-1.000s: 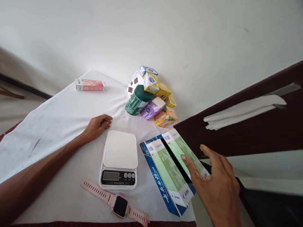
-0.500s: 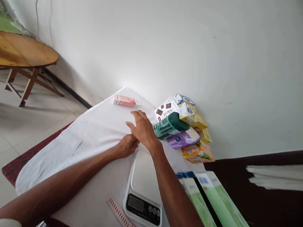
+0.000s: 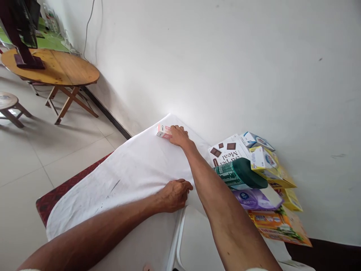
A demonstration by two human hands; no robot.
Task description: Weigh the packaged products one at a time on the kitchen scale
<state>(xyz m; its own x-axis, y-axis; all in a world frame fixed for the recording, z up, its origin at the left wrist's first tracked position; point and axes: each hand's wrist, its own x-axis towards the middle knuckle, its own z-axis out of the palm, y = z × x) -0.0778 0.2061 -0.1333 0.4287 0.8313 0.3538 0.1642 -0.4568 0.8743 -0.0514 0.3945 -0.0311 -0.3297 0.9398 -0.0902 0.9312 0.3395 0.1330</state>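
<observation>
My right hand reaches to the far part of the white cloth, its fingers closed over the right end of a small pink and white box. The box lies on its side, and my hand hides that end. Nearer to me, my left hand rests on the cloth with its fingers curled in. Whatever may be inside those fingers is hidden. Just below it, the white kitchen scale shows its plate, partly covered by my right forearm.
To the right, a dark green bottle lies beside a white chocolate-picture box, a purple pack, yellow boxes and an orange box. A wall rises behind. At far left stand a round wooden table and a stool.
My right hand has moved away from beside my left hand, forward onto the pink and white box. My left hand stays near the scale. The view has shifted left and upward.
</observation>
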